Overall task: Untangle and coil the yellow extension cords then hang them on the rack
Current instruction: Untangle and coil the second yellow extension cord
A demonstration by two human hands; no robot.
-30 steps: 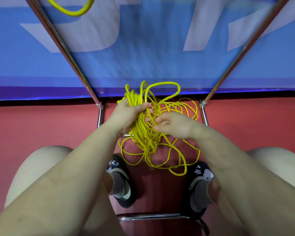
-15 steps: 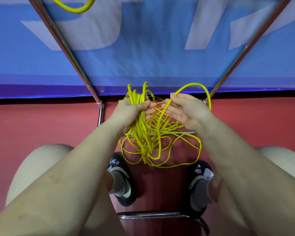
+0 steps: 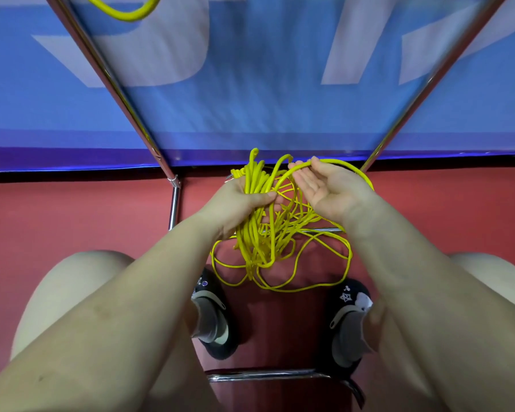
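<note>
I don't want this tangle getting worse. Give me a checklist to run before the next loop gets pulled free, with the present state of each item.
1. Left hand grips the gathered bundle: ok, fingers and thumb are wrapped round it.
2. Right hand has one single strand: ok, one loop arcs over the fingertips, palm up.
3. That loop runs free of the knot: cannot tell, it dives into crossed strands between the hands.
4. Hanging loops clear of the shoes: ok, they hang between them.
5. Cord end located: cannot tell.
6. Rack within view for hanging: ok.
</note>
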